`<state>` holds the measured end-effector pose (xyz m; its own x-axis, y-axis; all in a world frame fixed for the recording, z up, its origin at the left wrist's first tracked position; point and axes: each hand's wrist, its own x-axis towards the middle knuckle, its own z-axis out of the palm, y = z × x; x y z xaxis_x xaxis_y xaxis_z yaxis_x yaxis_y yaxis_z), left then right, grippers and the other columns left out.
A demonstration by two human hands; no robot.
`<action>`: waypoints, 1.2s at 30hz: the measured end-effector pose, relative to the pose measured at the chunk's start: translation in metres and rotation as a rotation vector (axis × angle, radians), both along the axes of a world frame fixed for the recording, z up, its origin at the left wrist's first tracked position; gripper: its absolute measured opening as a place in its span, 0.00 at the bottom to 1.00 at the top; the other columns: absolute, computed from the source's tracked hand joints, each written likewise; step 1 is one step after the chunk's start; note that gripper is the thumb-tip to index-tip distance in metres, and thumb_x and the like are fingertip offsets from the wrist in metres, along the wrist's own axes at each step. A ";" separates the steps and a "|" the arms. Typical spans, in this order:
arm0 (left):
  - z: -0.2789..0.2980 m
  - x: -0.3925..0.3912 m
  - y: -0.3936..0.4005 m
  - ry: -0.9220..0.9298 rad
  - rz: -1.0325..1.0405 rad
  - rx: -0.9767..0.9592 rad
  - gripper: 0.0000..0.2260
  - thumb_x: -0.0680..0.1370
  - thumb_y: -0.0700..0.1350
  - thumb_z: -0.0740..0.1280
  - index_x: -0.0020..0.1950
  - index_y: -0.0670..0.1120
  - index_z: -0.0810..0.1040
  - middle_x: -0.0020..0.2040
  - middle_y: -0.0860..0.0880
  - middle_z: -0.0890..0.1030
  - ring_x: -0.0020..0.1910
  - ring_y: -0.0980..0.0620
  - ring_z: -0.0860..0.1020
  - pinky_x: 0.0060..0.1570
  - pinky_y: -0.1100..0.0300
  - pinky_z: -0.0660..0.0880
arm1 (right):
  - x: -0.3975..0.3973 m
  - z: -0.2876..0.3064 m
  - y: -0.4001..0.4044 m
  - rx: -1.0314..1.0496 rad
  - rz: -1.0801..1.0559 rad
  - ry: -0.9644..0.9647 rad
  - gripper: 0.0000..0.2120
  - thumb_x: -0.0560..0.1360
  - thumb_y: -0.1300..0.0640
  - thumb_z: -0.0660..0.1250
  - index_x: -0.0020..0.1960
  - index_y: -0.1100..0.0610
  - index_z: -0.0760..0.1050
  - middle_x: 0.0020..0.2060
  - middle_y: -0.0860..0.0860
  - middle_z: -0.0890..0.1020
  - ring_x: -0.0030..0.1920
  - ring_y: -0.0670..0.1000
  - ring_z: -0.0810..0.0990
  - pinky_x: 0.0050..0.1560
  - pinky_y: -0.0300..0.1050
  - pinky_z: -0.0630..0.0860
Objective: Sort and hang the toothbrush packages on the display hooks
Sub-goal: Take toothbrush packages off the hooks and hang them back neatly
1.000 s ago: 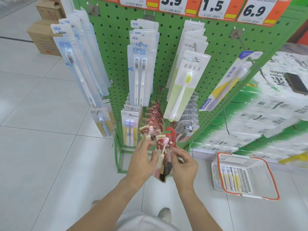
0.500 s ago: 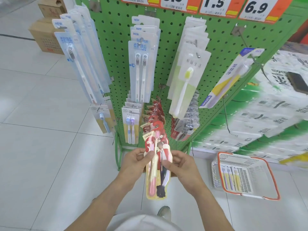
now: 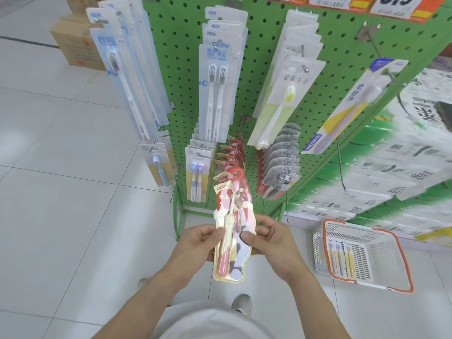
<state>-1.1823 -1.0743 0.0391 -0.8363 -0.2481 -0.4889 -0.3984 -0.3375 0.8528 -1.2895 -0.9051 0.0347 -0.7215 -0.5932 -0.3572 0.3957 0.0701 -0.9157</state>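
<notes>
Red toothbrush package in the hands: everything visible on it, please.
The red toothbrush package is a flat, glossy blister card with a wavy cut outline, red at the top and cream lower down, with a printed cartoon figure. A toothbrush with a pink handle lies sealed in it, head up. It stands roughly upright in front of the red row on the pegboard. The left hand pinches its left edge, the right hand its right edge, thumbs on the front.

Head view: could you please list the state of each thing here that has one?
Red package: upright, held off its hook by both hands.
Left hand: grips the package's left edge.
Right hand: pinches its right edge.
Basket: on the floor, toothbrushes inside.
</notes>
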 end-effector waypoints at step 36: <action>-0.021 0.013 0.007 0.251 -0.365 -1.064 0.14 0.79 0.46 0.66 0.64 0.51 0.80 0.62 0.57 0.79 0.57 0.56 0.78 0.54 0.56 0.78 | 0.019 -0.002 -0.023 0.012 -0.126 -0.036 0.25 0.79 0.52 0.71 0.73 0.53 0.68 0.64 0.55 0.80 0.58 0.55 0.83 0.51 0.56 0.83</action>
<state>-1.1691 -1.0668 0.0180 -0.9873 -0.1581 0.0135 -0.1027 0.7011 0.7057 -1.2704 -0.9282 0.0323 -0.7766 -0.4938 -0.3911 0.4351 0.0284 -0.8999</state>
